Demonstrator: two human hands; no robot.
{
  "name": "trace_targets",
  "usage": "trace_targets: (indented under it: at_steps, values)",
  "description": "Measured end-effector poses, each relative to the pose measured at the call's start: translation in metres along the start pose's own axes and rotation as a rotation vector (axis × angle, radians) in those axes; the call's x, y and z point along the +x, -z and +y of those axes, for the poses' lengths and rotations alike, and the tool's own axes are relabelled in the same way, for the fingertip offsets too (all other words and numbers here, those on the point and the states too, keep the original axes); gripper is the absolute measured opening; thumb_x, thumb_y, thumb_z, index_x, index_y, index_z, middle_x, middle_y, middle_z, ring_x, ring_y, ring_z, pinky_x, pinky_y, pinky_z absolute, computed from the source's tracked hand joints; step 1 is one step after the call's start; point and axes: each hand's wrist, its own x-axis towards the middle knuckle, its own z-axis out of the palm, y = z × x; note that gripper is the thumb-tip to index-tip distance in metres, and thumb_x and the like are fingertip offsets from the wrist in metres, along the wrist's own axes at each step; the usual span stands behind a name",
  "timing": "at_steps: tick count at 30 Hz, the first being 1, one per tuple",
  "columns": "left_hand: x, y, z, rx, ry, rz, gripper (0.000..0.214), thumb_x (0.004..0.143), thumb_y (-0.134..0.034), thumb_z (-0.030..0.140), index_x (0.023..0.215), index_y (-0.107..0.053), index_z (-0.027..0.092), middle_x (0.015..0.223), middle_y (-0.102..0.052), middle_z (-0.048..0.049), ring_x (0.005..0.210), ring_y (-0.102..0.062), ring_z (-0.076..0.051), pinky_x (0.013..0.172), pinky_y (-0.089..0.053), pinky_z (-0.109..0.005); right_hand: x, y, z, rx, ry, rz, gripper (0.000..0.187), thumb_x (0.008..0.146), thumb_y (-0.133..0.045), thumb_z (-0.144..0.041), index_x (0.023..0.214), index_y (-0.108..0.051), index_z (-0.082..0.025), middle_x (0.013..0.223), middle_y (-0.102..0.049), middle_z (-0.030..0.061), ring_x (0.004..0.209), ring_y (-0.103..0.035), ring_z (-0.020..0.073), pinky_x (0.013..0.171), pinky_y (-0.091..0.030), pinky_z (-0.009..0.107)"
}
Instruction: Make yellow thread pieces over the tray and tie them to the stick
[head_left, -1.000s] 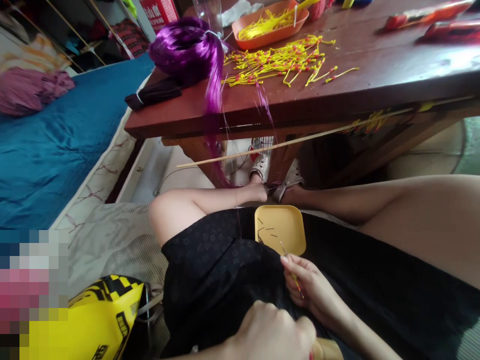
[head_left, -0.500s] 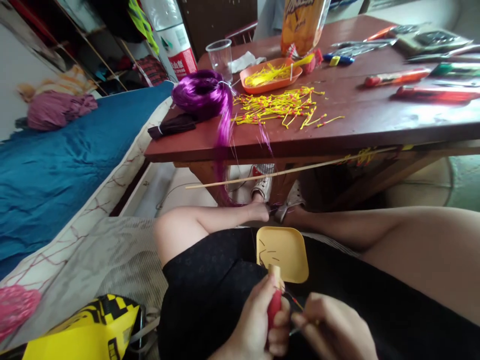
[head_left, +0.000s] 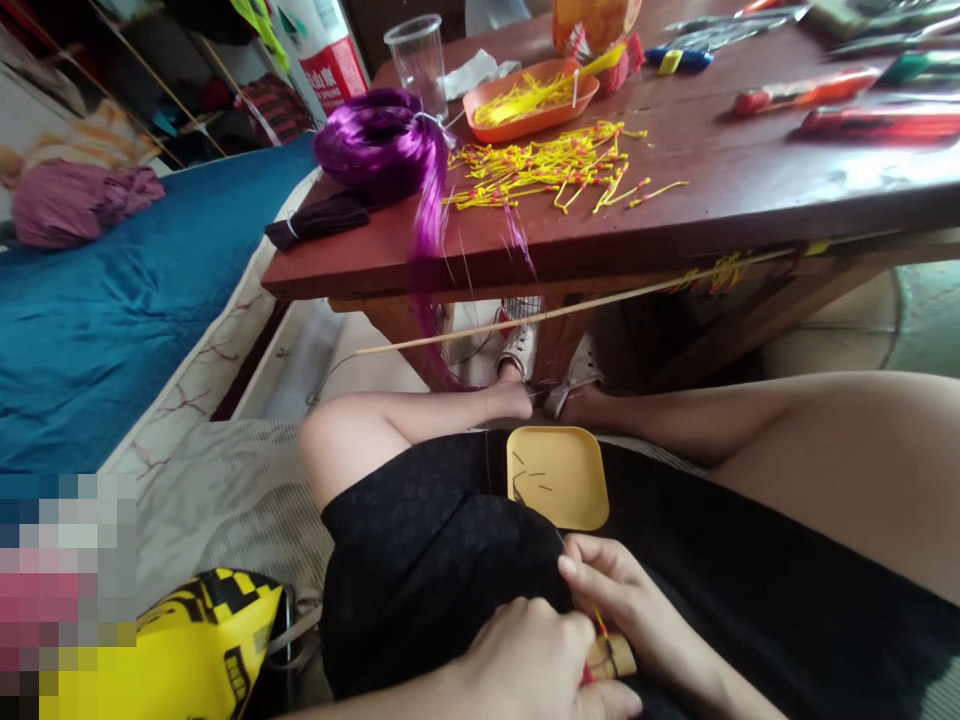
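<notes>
Slender yellow cord with red bands (head_left: 601, 620) is held low over the lap, between the two hands. It is seen emerging beneath the right hand (head_left: 619, 590), whose thumb and forefinger are pressed together on a fine dark strand (head_left: 561, 541), presumably for precise control. By the curled fingers of the left hand (head_left: 536, 640), a tan cylindrical wooden piece (head_left: 611, 657) is gripped; how much of it is enclosed cannot be told.

A shallow mustard-yellow square tray (head_left: 581, 485) is set on black cloth (head_left: 420, 560) just beyond the right hand, likely so that the short dark slivers (head_left: 545, 488) are kept from scattering. On the reddish-brown wooden bench (head_left: 720, 170), a loose heap of yellow red-banded cords (head_left: 547, 165) is spread, probably for easy picking. Beside it, a glossy purple fibre bundle (head_left: 375, 140) is bound, apparently against tangling, its ends draped over the edge.
</notes>
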Motion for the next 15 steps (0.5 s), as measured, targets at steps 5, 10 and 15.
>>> trace_targets:
  at_steps: [5,10,15]
  values:
    - [-0.001,0.001,0.004,0.006,0.041,-0.046,0.041,0.077,-0.051,0.050,0.082,-0.071,0.014,0.057,-0.066,-0.0115,0.048,-0.061,-0.027,0.044,-0.042,-0.031,0.002,0.001,0.010,0.091,-0.050,-0.003,0.050,0.070,-0.064,-0.054,0.052,-0.034,-0.019,0.045,-0.029,-0.0093,0.043,-0.017,0.0039,0.041,-0.013,0.019]
    - [-0.004,0.001,0.006,-0.019,0.054,-0.094,0.046,0.079,-0.047,0.049,0.093,-0.069,0.011,0.069,-0.069,-0.0175,0.057,-0.064,-0.032,0.049,-0.046,-0.036,0.005,0.001,0.018,0.135,-0.071,-0.003,0.051,0.071,-0.062,-0.055,0.050,-0.035,-0.018,0.043,-0.030,-0.0094,0.041,-0.016,0.0030,0.040,-0.014,0.019]
    - [-0.002,0.001,0.005,-0.091,0.078,-0.085,0.040,0.077,-0.049,0.048,0.084,-0.067,0.013,0.055,-0.057,-0.0062,0.046,-0.051,-0.020,0.045,-0.036,-0.028,0.007,0.001,0.018,0.107,-0.056,0.024,0.051,0.070,-0.061,-0.058,0.050,-0.035,-0.019,0.042,-0.029,-0.0095,0.040,-0.017,0.0036,0.039,-0.016,0.019]
